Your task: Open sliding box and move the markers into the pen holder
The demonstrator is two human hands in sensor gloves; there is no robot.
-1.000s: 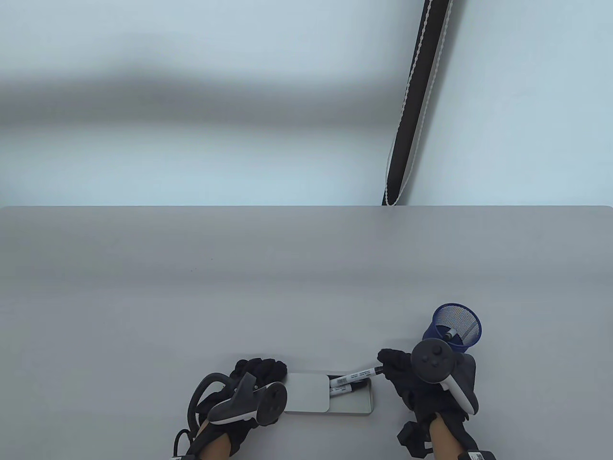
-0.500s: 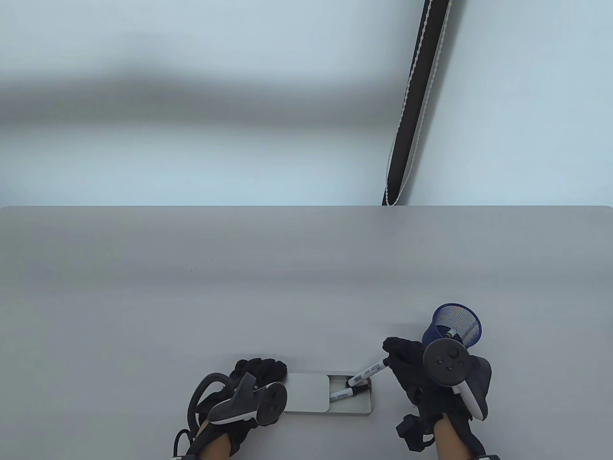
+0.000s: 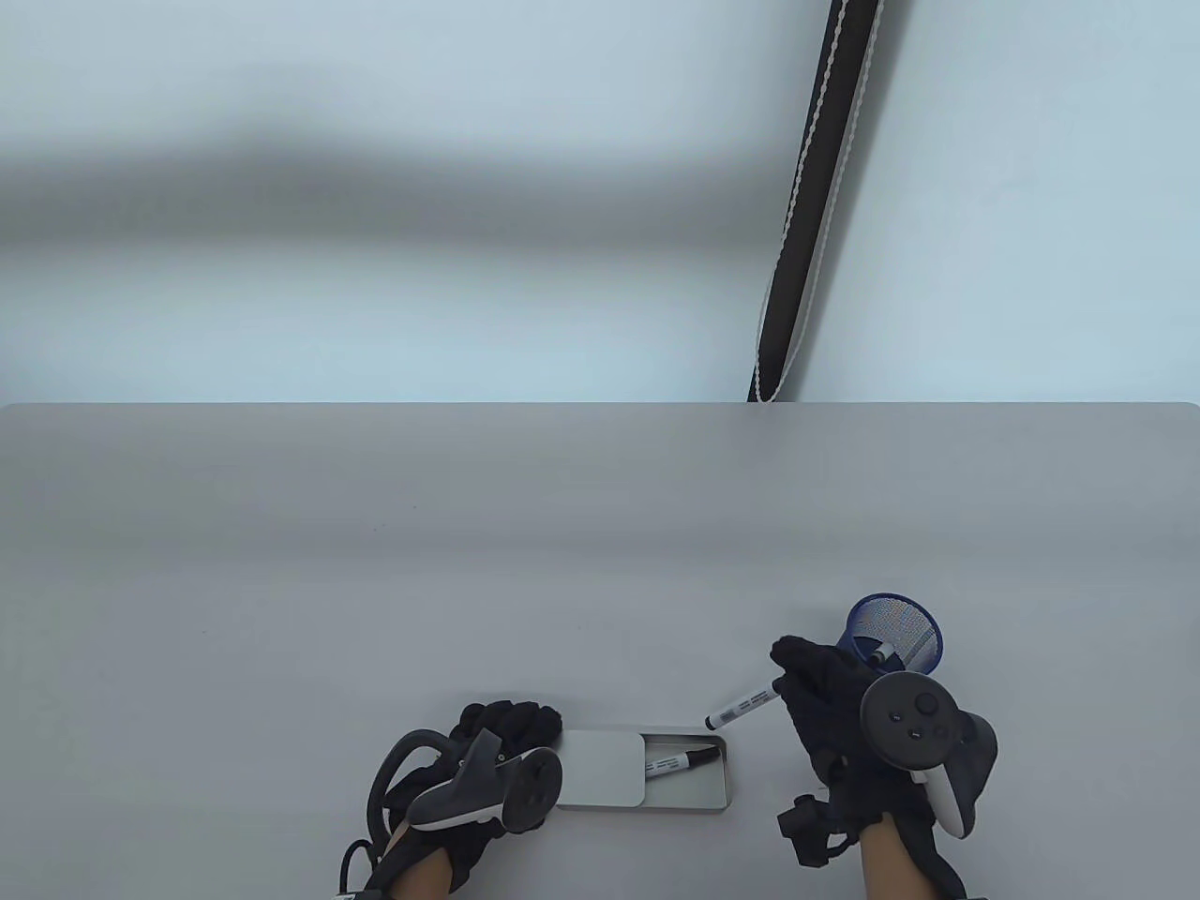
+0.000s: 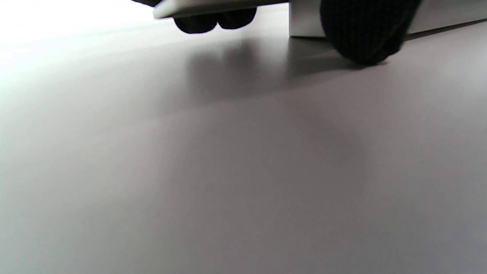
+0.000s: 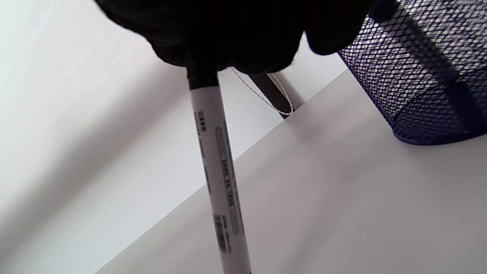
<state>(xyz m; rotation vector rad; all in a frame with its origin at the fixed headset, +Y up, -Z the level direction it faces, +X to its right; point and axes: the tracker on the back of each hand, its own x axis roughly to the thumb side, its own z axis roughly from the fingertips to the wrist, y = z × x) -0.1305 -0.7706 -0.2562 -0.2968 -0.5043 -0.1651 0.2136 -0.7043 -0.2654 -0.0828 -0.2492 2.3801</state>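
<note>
My right hand [image 3: 830, 698] pinched one marker [image 3: 742, 705] by its dark end, fingers curled round it; the white barrel slanted down and to the left, its free end hanging in the air just past the far right corner of the box [image 3: 684, 797]. In the right wrist view the marker [image 5: 218, 179] ran from under the glove [image 5: 236, 30] toward the bottom edge, printing along its barrel. The blue mesh holder [image 3: 895, 636] stood upright on the counter [image 3: 375, 609] just beyond my right hand, and I could see a marker end [image 3: 879, 653] leaning inside it.

The box sat at the near edge of the counter, its lid [image 3: 602, 767] slid to the left so the right part lay uncovered. A second marker [image 3: 682, 761] lay in that uncovered part, tilted slightly.

My left hand [image 3: 487, 750] was at the box's left end, fingers [image 3: 511, 722] curled over the far corner there. From the left wrist view I saw fingertips [image 4: 213, 21] behind the lid edge and the thumb [image 4: 365, 30] against the near side of the box, so it gripped the box at that end.
</note>
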